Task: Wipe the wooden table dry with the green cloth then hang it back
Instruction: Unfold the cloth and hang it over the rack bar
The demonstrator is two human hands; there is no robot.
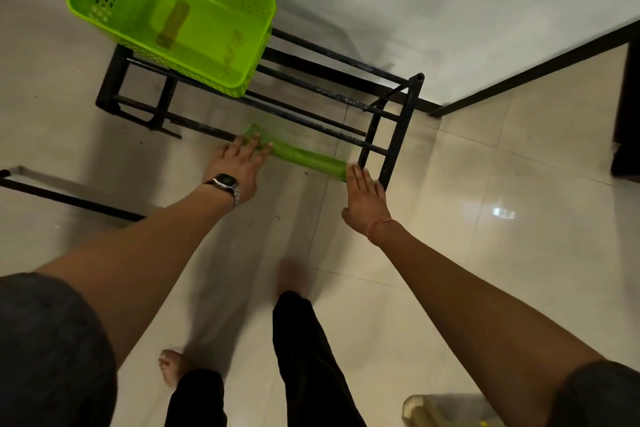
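Cloth (304, 158) draped on front rack (377, 146) bar, frame centre | left hand (239, 163), right hand (365, 194) flat, fingers spread, smoothing its ends | wiping apparently done; hanging nearly finished

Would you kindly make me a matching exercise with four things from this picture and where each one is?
Things:
1. green cloth
2. green basket
3. wristwatch
4. right hand

Places:
A. on the left wrist
B. draped over the front bar of the black rack
C. at the cloth's end beside the rack's side frame
D. on top of the rack, at its far end

Pairs: 1-B, 2-D, 3-A, 4-C
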